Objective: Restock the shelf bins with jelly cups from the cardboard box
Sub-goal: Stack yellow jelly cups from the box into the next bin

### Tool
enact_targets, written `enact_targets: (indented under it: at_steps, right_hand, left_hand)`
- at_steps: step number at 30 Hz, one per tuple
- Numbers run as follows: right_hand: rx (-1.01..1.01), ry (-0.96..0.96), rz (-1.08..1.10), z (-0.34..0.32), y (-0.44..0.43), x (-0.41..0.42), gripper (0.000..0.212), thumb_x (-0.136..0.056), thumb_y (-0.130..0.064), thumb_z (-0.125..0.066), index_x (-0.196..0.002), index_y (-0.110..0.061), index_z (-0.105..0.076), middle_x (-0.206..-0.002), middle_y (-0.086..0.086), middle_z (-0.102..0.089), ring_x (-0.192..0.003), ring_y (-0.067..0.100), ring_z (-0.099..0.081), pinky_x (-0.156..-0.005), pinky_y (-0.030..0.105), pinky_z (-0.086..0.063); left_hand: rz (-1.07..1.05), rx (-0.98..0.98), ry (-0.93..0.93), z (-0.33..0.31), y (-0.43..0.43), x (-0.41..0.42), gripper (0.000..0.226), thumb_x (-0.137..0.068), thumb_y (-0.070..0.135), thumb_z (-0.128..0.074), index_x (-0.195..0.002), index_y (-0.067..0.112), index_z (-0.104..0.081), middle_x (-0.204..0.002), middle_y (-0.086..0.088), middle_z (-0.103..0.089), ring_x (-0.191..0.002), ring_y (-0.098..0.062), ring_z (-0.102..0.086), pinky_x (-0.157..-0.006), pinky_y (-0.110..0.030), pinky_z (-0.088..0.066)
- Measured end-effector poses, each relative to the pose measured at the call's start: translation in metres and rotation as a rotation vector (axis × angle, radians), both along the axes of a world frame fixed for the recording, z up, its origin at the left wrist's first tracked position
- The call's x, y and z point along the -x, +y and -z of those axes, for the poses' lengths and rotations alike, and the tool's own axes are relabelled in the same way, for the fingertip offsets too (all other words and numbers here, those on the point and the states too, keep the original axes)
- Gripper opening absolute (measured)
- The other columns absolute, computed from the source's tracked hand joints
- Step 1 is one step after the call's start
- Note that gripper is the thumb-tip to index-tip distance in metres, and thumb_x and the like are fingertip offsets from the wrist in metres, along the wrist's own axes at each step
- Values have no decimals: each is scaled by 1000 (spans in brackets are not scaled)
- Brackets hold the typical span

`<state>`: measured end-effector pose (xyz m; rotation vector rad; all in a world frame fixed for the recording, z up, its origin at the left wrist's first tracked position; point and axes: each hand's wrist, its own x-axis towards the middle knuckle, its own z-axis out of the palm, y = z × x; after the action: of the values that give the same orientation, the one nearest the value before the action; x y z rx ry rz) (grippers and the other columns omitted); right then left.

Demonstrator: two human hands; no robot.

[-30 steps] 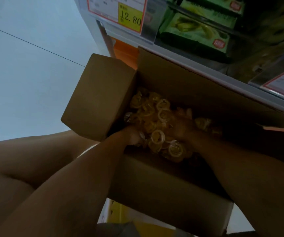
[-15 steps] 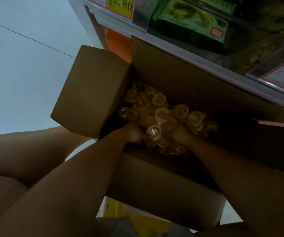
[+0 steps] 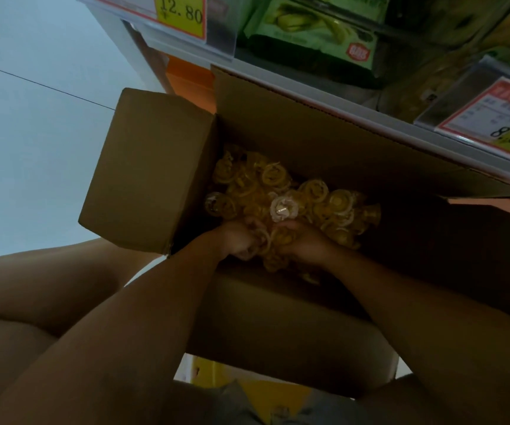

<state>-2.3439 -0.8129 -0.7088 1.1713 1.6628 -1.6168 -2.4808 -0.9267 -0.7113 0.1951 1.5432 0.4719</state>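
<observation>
Reaching down into the open cardboard box (image 3: 155,167) with both hands close together, almost touching. Curling the left hand (image 3: 237,239) and the right hand (image 3: 307,245) around a clump of yellow jelly cups (image 3: 273,240) pressed between them, with more of the heap lying just beyond the fingertips inside the box. Working beneath a price tag (image 3: 180,12) and green packets (image 3: 309,29), well beyond both hands.

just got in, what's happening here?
A person has both hands down in an open cardboard box of yellow jelly cups, set below a store shelf. The left hand and right hand each grip a cluster of cups by the box's near wall. The handful is not yet lifted out.
</observation>
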Motion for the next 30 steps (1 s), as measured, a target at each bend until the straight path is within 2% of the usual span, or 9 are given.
enact_targets:
  at_steps: [3, 5, 9, 12, 17, 19, 22, 26, 30]
  right_hand:
    - [109, -89, -3, -2, 0, -2, 48, -79, -4, -74, -116, -28, -58, -102, 0, -64, -83, 14, -63, -63, 23, -52]
    - [143, -144, 0, -3, -1, -6, 51, -77, -6, -76, -117, -32, -57, -111, 3, -66, -96, 20, -64, -74, 33, -56]
    - [195, -215, 136, -9, 4, -14, 45, -76, -17, -78, -113, -32, -59, -118, 4, -64, -109, 26, -61, -90, 44, -52]
    - [247, -242, 229, -18, 3, -15, 70, -59, -34, -87, -122, -35, -56, -119, 2, -65, -110, 27, -62, -93, 51, -52]
    - [270, -184, 404, -42, -6, -13, 50, -81, -17, -75, -125, -31, -53, -123, 2, -60, -110, 25, -61, -61, 34, -57]
    - [246, -139, 455, -52, -6, -12, 41, -83, -14, -72, -115, -34, -54, -122, 1, -60, -109, 22, -60, -58, 32, -56]
    - [221, -75, 513, -70, -4, -14, 38, -85, -12, -70, -109, -36, -53, -119, -1, -61, -105, 19, -61, -58, 31, -56]
    - [166, 32, 600, -91, 0, -22, 48, -85, -14, -71, -126, -31, -53, -117, 2, -64, -97, 19, -65, -56, 28, -53]
    - [166, 186, 632, -120, -2, -21, 35, -87, -13, -67, -116, -31, -56, -104, 2, -65, -86, 16, -65, -56, 29, -53]
  left_hand:
    - [2, -34, 9, -2, -5, 1, 15, -91, 10, -64, -104, 14, -58, -88, 1, -58, -74, -5, -55, -48, -13, -48]
    - [28, -46, 12, -7, -6, -1, 16, -89, 14, -68, -101, 16, -58, -89, 4, -57, -77, -4, -54, -51, -14, -48]
    - [22, -81, -44, -16, -6, 3, 30, -90, 27, -68, -118, 22, -58, -104, 4, -60, -87, -4, -58, -56, -14, -48]
    - [2, -108, -39, -26, -8, 7, 30, -91, 32, -65, -119, 21, -64, -100, 7, -63, -82, 2, -57, -60, -11, -48]
    - [-53, -91, -113, -47, -8, 9, 32, -93, 35, -61, -121, 18, -61, -101, -2, -68, -78, -13, -68, -61, -27, -57]
    - [-77, -89, -101, -56, -8, 10, 34, -91, 40, -63, -120, 21, -59, -111, -5, -67, -90, -20, -69, -63, -32, -60]
    - [-146, -123, -93, -68, -9, 7, 40, -88, 38, -68, -124, 24, -57, -112, -4, -69, -87, -19, -71, -60, -31, -59]
    - [-165, -244, -25, -92, -4, -4, 46, -83, 38, -74, -125, 32, -55, -114, 2, -65, -97, -17, -66, -64, -32, -58]
    - [-181, -383, 49, -117, 2, -26, 45, -81, 26, -78, -121, 25, -58, -113, 4, -66, -100, -9, -62, -77, -22, -51]
